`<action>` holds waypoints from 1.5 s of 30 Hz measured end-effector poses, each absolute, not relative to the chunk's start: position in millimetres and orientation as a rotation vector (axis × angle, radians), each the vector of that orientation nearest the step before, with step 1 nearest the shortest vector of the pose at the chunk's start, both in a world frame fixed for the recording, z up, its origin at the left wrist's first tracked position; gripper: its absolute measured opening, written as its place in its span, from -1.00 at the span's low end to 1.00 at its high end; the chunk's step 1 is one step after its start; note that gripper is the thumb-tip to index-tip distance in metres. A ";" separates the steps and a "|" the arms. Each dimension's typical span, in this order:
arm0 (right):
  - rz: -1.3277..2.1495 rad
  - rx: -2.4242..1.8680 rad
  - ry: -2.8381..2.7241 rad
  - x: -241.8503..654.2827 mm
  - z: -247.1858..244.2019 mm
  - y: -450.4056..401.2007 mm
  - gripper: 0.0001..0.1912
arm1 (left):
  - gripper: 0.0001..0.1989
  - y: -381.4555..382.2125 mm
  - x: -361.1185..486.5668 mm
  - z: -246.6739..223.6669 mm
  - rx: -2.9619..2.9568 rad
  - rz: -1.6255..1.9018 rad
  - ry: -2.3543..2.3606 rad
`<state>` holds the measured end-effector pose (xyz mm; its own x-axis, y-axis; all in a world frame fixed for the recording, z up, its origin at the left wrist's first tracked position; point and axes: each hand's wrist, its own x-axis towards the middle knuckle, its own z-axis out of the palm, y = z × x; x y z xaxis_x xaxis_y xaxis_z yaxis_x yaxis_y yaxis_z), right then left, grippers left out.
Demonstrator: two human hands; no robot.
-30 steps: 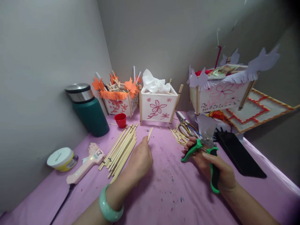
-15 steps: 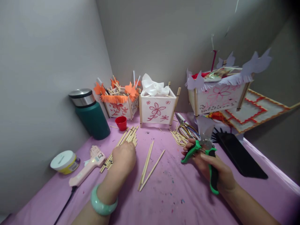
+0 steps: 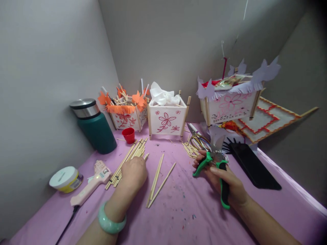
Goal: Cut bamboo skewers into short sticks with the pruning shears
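From where I stand, the sorting-out of sticks seems to be in hand: the left hand (image 3: 134,173) rests over the bundle of sticks (image 3: 136,149), its fingertips hidden, so I can't tell whether it grips any. Three loose sticks (image 3: 156,178) lie just beside it on the pink cloth (image 3: 178,223). The right hand (image 3: 230,185) grips green-handled cutters (image 3: 217,156), handles spread. Drawing another stick would call for a careful pinch.
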<state>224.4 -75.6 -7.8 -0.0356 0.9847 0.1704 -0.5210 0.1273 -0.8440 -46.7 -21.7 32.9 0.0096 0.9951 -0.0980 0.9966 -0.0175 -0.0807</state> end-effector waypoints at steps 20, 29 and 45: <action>0.130 -1.358 -1.910 215.0 -7.1 -90.7 -0.33 | -0.69 -40.3 2.5 31.1 1.003 0.845 0.811; -0.009 -1.448 -1.994 206.1 -14.2 -90.4 -0.35 | -0.80 -50.5 0.5 26.1 0.815 0.823 0.750; 0.044 -1.522 -2.043 189.7 -10.4 -97.7 -0.41 | -0.73 -58.5 8.8 28.0 0.987 0.891 0.865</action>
